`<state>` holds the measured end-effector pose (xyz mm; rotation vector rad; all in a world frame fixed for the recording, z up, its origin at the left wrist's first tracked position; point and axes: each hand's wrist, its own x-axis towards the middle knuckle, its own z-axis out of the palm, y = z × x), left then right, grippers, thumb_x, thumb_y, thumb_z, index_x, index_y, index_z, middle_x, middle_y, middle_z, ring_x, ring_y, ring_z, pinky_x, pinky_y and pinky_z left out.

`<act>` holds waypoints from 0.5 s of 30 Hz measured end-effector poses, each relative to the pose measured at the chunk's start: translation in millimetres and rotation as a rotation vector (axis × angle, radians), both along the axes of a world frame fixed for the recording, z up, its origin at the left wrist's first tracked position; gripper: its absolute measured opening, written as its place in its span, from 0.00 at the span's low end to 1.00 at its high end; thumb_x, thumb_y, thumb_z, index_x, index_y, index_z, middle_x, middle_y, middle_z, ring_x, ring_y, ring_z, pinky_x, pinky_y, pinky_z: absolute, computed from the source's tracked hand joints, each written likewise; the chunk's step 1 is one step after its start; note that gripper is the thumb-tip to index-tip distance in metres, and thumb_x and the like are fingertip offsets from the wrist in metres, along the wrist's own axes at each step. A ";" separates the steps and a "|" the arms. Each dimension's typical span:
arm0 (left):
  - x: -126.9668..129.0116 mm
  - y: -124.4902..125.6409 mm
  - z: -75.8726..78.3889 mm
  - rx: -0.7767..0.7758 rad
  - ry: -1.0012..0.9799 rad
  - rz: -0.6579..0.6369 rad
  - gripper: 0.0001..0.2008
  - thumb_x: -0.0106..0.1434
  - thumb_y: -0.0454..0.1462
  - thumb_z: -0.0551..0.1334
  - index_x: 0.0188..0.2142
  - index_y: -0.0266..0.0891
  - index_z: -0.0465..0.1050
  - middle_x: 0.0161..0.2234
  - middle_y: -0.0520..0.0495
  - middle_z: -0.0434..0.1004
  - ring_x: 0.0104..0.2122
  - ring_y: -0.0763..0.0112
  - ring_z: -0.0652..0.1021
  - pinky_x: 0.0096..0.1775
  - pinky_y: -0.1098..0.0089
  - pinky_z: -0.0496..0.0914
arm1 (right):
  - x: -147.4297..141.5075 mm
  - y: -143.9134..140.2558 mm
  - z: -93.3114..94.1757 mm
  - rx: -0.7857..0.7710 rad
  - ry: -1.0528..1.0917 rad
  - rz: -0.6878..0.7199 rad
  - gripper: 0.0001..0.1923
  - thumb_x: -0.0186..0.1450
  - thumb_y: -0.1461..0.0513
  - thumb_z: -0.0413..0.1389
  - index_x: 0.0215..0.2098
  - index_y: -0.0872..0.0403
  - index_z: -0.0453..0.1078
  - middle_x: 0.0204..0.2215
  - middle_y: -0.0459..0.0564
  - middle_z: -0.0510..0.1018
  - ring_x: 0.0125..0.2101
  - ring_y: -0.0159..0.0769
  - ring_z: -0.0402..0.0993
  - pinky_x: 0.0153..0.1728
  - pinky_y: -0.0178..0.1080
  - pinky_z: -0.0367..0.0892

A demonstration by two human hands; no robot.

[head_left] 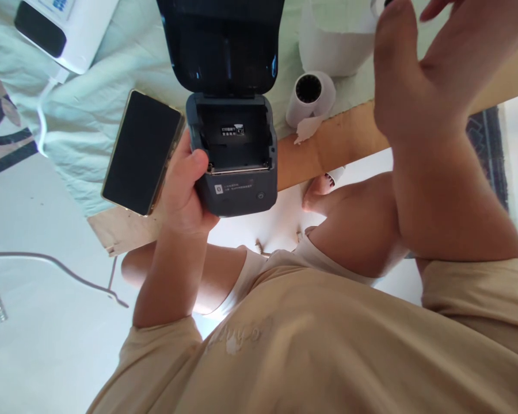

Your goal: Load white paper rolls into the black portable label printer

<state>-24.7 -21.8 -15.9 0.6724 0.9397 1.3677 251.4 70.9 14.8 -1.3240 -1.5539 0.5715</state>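
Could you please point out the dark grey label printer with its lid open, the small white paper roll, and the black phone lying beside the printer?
Dark grey label printer [237,184]: head view, on its front panel below the open bay.
Small white paper roll [313,95]: head view, on its outer white wrap.
Black phone [141,150]: head view, middle of its dark screen.

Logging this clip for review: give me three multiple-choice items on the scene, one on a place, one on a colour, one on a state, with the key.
1. Where does the phone lie?
A. left of the printer
B. inside the printer
C. on the roll

2. What colour is the printer body?
A. red
B. dark grey
C. yellow

3. How is the printer's lid?
A. shut
C. taken off
B. swung open

Key: 1 A, the phone sits on the cloth beside the left hand; 2 B, its casing is dark grey; 3 B, the empty compartment shows, while the paper roll lies outside and the right hand is raised, holding nothing.
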 end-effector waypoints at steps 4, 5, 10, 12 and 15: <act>0.9 0.0 1.6 -0.016 -0.014 -0.006 0.21 0.64 0.52 0.71 0.51 0.44 0.86 0.46 0.46 0.90 0.60 0.50 0.86 0.61 0.54 0.85 | 6.8 21.1 -13.0 0.085 -0.464 0.036 0.33 0.62 0.67 0.65 0.65 0.61 0.76 0.63 0.62 0.79 0.65 0.55 0.76 0.67 0.52 0.72; 1.2 0.0 2.5 -0.022 -0.005 -0.003 0.21 0.64 0.52 0.71 0.50 0.44 0.86 0.46 0.47 0.90 0.61 0.50 0.86 0.61 0.54 0.85 | 5.3 24.1 -15.5 0.043 -0.503 0.073 0.36 0.57 0.71 0.64 0.65 0.61 0.75 0.63 0.62 0.78 0.64 0.53 0.76 0.67 0.51 0.73; 2.3 0.3 5.1 -0.021 0.010 -0.007 0.23 0.61 0.53 0.74 0.49 0.42 0.84 0.44 0.44 0.89 0.60 0.47 0.86 0.61 0.53 0.84 | -4.6 24.7 -14.7 -0.119 -0.587 0.099 0.42 0.51 0.77 0.58 0.65 0.60 0.71 0.66 0.65 0.73 0.66 0.49 0.73 0.70 0.50 0.70; 2.2 0.8 3.6 -0.004 0.007 -0.011 0.22 0.61 0.52 0.74 0.49 0.41 0.84 0.43 0.43 0.88 0.61 0.46 0.86 0.62 0.52 0.83 | -5.6 23.1 -11.8 -0.126 -0.559 0.082 0.40 0.54 0.77 0.57 0.65 0.59 0.72 0.66 0.65 0.71 0.67 0.49 0.72 0.72 0.51 0.67; 0.9 2.8 -0.9 0.021 0.023 -0.006 0.21 0.62 0.53 0.73 0.46 0.41 0.81 0.43 0.43 0.87 0.63 0.45 0.84 0.65 0.49 0.82 | -4.2 23.3 -7.4 -0.139 -0.485 0.084 0.30 0.61 0.72 0.59 0.61 0.53 0.75 0.61 0.59 0.73 0.67 0.48 0.71 0.72 0.53 0.69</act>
